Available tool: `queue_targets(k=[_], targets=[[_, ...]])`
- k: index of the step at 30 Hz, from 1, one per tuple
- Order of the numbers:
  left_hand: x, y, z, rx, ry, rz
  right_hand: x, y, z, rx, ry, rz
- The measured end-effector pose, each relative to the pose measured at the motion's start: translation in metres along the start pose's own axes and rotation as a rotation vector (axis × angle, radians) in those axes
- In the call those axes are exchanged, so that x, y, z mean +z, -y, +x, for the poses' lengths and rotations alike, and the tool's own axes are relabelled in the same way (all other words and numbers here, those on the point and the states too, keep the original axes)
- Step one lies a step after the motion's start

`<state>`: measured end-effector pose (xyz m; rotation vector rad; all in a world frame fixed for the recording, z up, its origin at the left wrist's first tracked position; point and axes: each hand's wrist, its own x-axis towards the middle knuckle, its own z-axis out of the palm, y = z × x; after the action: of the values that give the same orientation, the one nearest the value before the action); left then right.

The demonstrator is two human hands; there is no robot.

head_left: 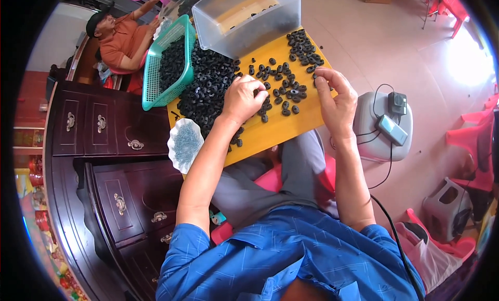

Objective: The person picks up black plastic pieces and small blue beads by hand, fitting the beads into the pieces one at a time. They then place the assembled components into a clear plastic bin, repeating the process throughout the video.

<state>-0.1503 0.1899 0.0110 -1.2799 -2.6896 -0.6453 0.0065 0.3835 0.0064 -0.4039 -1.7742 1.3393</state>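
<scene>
Pale tiled floor, dark wooden cabinet with brass pulls (119,203) along the person's left side.

Work surface: yellow board (283,127) resting across the person's lap, tilted in the view.

Small black ring-shaped parts: large heap (208,88) on the left part of the board; loose scatter (283,90) at the centre; smaller cluster (304,47) at the far right corner.

Left hand (241,99): palm down at the near edge of the heap, fingers curled together over the scattered parts, touching them. Whether a part is pinched beneath cannot be told.

Right hand (338,101): at the right edge of the board, thumb and forefinger drawn together on one black part (317,84); remaining fingers loosely bent.

Green plastic basket (156,75): left of the heap, holding more black parts.

Clear plastic tub (244,18): at the far end of the board, nearly bare, a few black parts inside.

White shell-shaped dish (185,143): at the board's near left corner, filled with small pale metal pieces.

Grey stool (382,129): right of the board, carrying a black adapter (397,102) and a grey box (392,129) with cables.

Another person in an orange shirt (122,41): seated beyond the basket.
</scene>
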Motion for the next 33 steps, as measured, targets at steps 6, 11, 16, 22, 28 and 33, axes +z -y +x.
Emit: queue_targets(k=[6, 11, 16, 22, 28, 33], targets=[[0.0, -0.015, -0.001, -0.013, 0.045, 0.148, 0.001, 0.001, -0.002, 0.054, 0.01, -0.029], [0.007, -0.008, -0.005, 0.015, 0.032, 0.158, 0.002, 0.005, -0.003, 0.06, 0.021, -0.01], [0.012, -0.007, -0.002, 0.082, 0.007, 0.131, 0.003, 0.008, -0.002, 0.039, 0.014, -0.001], [0.008, -0.001, 0.007, 0.066, -0.067, 0.106, 0.001, 0.006, -0.001, 0.052, 0.017, -0.022], [-0.004, 0.05, 0.051, -0.054, -0.136, 0.166, 0.0, 0.007, -0.003, 0.045, 0.026, -0.009], [0.008, 0.055, 0.071, -0.081, -0.038, 0.233, 0.002, 0.003, -0.004, 0.019, 0.043, -0.021]])
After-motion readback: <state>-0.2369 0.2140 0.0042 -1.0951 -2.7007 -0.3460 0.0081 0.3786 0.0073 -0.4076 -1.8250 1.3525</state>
